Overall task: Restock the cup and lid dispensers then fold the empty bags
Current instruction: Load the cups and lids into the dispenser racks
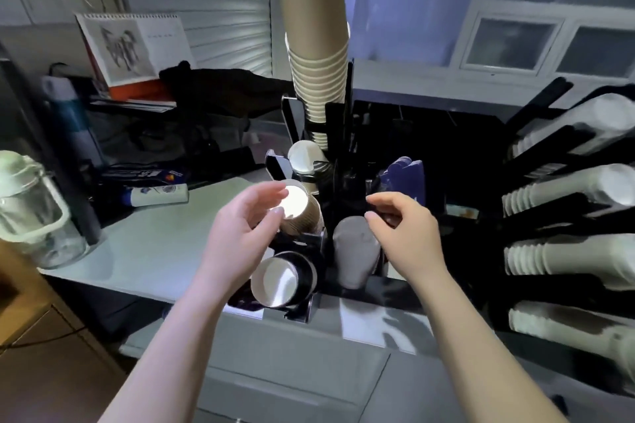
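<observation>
A black cup dispenser [311,240] stands in front of me with slots at several heights. A tall stack of brown paper cups [314,45] rises from its top slot. Lower slots hold a white-rimmed cup [304,156], a brown cup stack [300,213] and a black cup [283,278]. My left hand [245,227] hovers with relaxed fingers beside the mouth of the brown cup stack, holding nothing. My right hand [403,230] hangs with loosely curled fingers just above a grey stack of lids [354,251]; whether it pinches anything is unclear.
A black rack of white lid stacks [567,257] fills the right side. A glass jar with a handle [31,213] stands at the left on the pale counter [165,233]. A tube [158,194], a blue bottle [67,106] and a desk calendar [134,45] lie behind.
</observation>
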`<action>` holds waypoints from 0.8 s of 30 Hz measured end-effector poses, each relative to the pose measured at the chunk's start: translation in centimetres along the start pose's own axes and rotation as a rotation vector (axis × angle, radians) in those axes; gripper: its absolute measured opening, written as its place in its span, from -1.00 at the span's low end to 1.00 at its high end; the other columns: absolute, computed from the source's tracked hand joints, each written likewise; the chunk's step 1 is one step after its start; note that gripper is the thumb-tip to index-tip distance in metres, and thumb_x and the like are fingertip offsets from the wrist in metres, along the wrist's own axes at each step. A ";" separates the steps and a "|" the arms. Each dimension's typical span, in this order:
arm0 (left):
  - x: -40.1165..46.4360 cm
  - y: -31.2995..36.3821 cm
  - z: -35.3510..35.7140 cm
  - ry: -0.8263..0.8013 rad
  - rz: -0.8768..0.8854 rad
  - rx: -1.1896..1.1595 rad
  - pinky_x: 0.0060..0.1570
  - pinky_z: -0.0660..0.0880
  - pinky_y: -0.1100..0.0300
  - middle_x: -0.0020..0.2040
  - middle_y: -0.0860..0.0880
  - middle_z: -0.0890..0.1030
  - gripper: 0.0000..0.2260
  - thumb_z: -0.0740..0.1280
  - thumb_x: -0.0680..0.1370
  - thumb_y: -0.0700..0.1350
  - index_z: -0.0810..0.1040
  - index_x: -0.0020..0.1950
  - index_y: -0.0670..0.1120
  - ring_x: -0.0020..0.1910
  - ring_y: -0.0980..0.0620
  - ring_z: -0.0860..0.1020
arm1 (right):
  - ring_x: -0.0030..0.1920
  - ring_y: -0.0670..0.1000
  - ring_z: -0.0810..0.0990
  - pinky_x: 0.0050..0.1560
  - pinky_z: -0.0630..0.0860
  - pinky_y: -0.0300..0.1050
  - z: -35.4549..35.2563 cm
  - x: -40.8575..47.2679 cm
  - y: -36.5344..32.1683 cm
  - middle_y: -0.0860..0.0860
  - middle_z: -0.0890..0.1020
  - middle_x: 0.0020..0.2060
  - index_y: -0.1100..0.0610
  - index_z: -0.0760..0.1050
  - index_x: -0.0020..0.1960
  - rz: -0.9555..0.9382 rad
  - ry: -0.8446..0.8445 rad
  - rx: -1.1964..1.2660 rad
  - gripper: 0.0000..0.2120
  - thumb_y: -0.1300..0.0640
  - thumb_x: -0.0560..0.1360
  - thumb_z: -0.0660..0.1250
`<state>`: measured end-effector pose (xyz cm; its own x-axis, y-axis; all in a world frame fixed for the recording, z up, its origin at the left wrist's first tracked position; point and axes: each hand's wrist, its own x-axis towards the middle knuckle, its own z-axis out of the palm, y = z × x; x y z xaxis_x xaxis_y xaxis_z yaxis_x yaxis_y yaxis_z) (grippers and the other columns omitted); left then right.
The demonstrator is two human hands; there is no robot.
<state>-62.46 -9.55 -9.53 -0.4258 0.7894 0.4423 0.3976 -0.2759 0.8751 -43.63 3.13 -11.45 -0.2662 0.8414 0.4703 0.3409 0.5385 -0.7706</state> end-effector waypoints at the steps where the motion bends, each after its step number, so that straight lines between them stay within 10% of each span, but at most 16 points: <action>1: 0.9 0.2 0.1 -0.008 0.011 0.006 0.05 0.47 0.39 0.06 0.06 0.65 -0.71 0.29 0.54 -0.33 0.56 0.13 0.02 0.07 0.21 0.59 | 0.00 -0.12 0.61 0.12 0.52 -0.19 0.2 0.9 -0.3 -0.09 0.66 -0.04 0.04 0.62 0.03 -0.007 0.004 0.013 -0.78 0.26 0.43 0.41; 14: 16.8 -1.0 0.3 0.085 0.159 0.116 0.21 0.45 0.24 0.29 0.02 0.46 -0.38 0.46 0.42 -0.20 0.30 0.41 0.08 0.20 0.16 0.51 | -0.02 -0.29 0.58 -0.01 0.50 -0.43 1.8 15.8 -4.9 -0.21 0.61 0.00 -0.09 0.51 0.16 -0.184 0.018 0.176 -0.59 0.22 0.39 0.48; 19: 22.2 -1.9 1.3 -0.102 0.166 0.136 0.24 0.46 0.13 0.29 0.16 0.50 -0.30 0.52 0.32 -0.01 0.33 0.41 0.08 0.22 0.22 0.49 | 0.16 -0.04 0.55 0.19 0.51 0.03 4.3 19.3 -6.2 -0.04 0.51 0.22 -0.11 0.37 0.33 -0.180 -0.089 0.187 -0.34 0.06 0.26 0.47; 24: 24.4 -2.4 1.0 -0.168 0.219 0.085 0.15 0.51 -0.02 0.12 0.25 0.58 -0.37 0.51 0.23 0.18 0.42 0.26 0.14 0.15 0.22 0.54 | 0.16 -0.09 0.56 0.14 0.55 0.06 5.6 19.9 -7.3 -0.19 0.56 0.12 -0.49 0.35 0.12 -0.208 -0.067 0.179 -0.37 -0.07 0.15 0.48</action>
<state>-72.95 10.91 -1.00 -0.1842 0.7980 0.5739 0.5348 -0.4085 0.7397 -56.49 15.74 1.09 -0.3748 0.7058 0.6012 0.1097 0.6776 -0.7272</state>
